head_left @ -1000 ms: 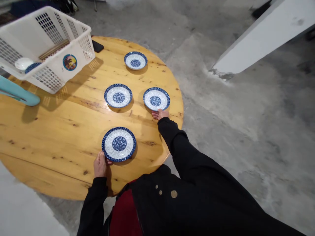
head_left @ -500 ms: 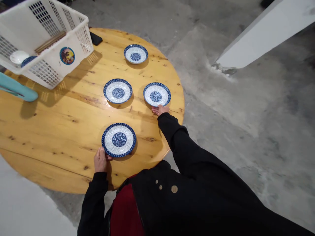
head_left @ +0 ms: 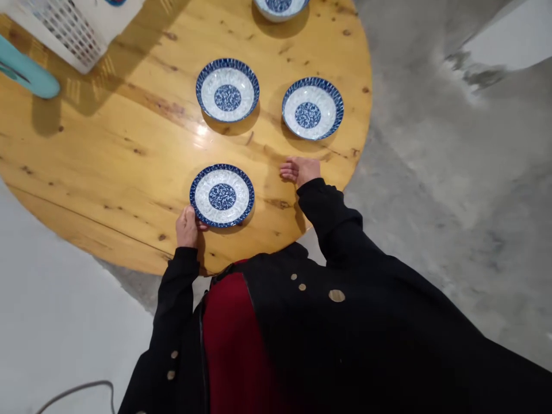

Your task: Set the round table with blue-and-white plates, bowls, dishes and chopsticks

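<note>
Several blue-and-white patterned plates lie on a round wooden table (head_left: 107,172). My left hand (head_left: 187,226) grips the near-left rim of the nearest plate (head_left: 222,195). My right hand (head_left: 301,170) rests on the bare wood, fingers curled with nothing in them, a little short of the right plate (head_left: 313,108) and apart from it. A middle plate (head_left: 227,89) sits further back, and a far plate (head_left: 280,7) is cut off by the top edge.
A white perforated basket (head_left: 64,23) stands at the table's top left corner. A teal chair part (head_left: 26,75) reaches over the left side. Grey concrete floor lies to the right, and a cable (head_left: 73,391) runs along the bottom left.
My right hand has left the right plate's rim and drawn back toward me onto the wood. The view has tilted down, pushing the basket and far plate to the top edge.
</note>
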The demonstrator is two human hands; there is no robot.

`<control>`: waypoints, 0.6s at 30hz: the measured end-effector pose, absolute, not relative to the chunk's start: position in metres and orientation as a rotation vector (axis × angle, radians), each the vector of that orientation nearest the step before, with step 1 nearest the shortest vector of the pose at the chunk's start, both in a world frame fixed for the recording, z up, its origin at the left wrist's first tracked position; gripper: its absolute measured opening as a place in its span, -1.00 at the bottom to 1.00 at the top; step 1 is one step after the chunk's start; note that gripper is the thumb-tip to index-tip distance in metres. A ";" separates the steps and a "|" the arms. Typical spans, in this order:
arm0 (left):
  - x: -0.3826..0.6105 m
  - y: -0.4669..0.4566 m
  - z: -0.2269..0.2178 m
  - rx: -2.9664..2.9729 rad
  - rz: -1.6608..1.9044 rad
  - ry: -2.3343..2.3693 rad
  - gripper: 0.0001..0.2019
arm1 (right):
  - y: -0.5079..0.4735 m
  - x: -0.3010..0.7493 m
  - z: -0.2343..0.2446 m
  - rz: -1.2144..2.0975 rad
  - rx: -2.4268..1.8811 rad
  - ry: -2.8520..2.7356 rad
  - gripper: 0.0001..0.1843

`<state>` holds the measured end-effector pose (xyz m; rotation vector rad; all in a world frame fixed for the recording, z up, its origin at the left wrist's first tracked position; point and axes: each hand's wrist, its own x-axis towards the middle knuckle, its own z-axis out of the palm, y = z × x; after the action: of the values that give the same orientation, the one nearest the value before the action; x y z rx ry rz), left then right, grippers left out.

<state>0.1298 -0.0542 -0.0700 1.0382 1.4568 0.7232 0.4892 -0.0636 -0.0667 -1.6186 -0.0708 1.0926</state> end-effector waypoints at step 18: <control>0.131 -0.061 -0.079 1.050 0.750 1.358 -0.56 | -0.105 0.421 -0.068 1.334 -1.607 -0.643 -0.74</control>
<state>0.1313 -0.0609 -0.0794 1.0499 1.3576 0.7499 0.4214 -0.1053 -0.0677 -1.6068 -0.6430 1.3344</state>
